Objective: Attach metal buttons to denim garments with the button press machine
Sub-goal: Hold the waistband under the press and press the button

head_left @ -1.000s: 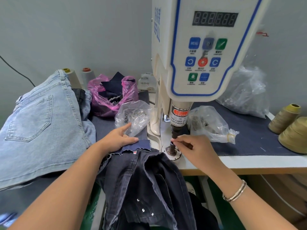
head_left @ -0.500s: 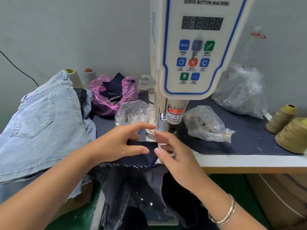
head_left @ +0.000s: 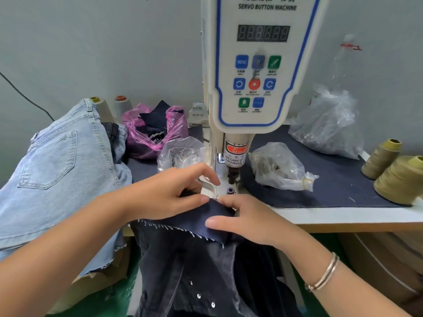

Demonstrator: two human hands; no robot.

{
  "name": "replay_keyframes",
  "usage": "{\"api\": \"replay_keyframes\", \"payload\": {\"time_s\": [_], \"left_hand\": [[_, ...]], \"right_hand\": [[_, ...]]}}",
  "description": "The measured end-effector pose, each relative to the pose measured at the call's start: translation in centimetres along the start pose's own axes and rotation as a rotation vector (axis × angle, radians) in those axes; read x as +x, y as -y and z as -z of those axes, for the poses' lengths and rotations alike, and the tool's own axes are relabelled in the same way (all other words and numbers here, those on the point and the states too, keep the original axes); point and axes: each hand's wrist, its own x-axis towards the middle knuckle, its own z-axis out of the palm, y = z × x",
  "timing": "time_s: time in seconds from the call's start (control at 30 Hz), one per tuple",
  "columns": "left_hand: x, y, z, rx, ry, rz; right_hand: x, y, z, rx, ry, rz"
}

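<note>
Far left: light-blue denim garment (head_left: 57,170) piled on the table, back pocket up. Two thread cones (head_left: 114,107) behind it against the wall. Next over, pink plastic bag (head_left: 155,131) with dark fabric pieces inside, then a clear bag (head_left: 180,152) of small metal parts just left of the machine column.

Left hand (head_left: 169,193) grips the top edge of the dark denim garment (head_left: 196,248): thumb on top of the fabric, fingers curled over the edge, index tip near the machine base. Garment hangs off the table front; its upper edge is folded over, white stitching showing, sitting just in front of the lower die (head_left: 230,191).

Servo button machine (head_left: 258,72) centre, display unlit-looking, punch (head_left: 232,175) raised above the die, gap visible between them.

Right hand (head_left: 247,216) pinches the same folded edge from the right, thumb on top, fingers curled under/behind. Bracelet (head_left: 325,274) on that wrist.

Right of the machine: clear bag of buttons (head_left: 279,168) on the dark denim mat (head_left: 332,179), bigger clear bag (head_left: 329,124) behind it, two olive thread cones (head_left: 393,170) at the far right edge.
</note>
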Motion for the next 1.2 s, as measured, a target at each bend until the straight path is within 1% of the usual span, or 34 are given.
{"api": "replay_keyframes", "payload": {"time_s": [0.07, 0.13, 0.23, 0.33, 0.47, 0.63, 0.77, 0.87, 1.07, 1.2], "left_hand": [[0.2, 0.2, -0.3, 0.009, 0.016, 0.037], [0.3, 0.8, -0.4, -0.011, 0.047, 0.108], [0.3, 1.9, -0.5, -0.034, 0.116, 0.222], [0.7, 3.0, -1.3, -0.185, 0.137, 0.28], [2.0, 4.0, -3.2, -0.187, 0.149, 0.324], [2.8, 5.0, -5.2, -0.189, 0.11, 0.293], [3.5, 5.7, -5.5, -0.304, 0.041, 0.327], [3.7, 6.3, -5.6, -0.408, 0.017, 0.348], [4.0, 7.6, -6.3, -0.57, -0.108, 0.382], [4.2, 7.7, -6.7, -0.687, -0.115, 0.402]], "right_hand": [[0.1, -0.3, 0.4, -0.011, -0.029, -0.011], [0.1, -0.6, 1.0, 0.127, -0.053, -0.058], [0.2, -1.0, 1.9, 0.358, -0.028, -0.072], [-0.1, -2.2, 2.3, 0.483, -0.002, -0.096], [-0.5, -4.7, 2.3, 0.522, -0.032, -0.228], [-1.3, -6.0, 2.5, 0.419, -0.071, -0.201], [-0.7, -6.1, 2.3, 0.525, -0.162, -0.197], [0.3, -6.6, 2.1, 0.509, -0.215, -0.239], [1.9, -6.6, 2.0, 0.511, -0.23, -0.29], [2.3, -6.6, 2.0, 0.534, -0.254, -0.295]]}}
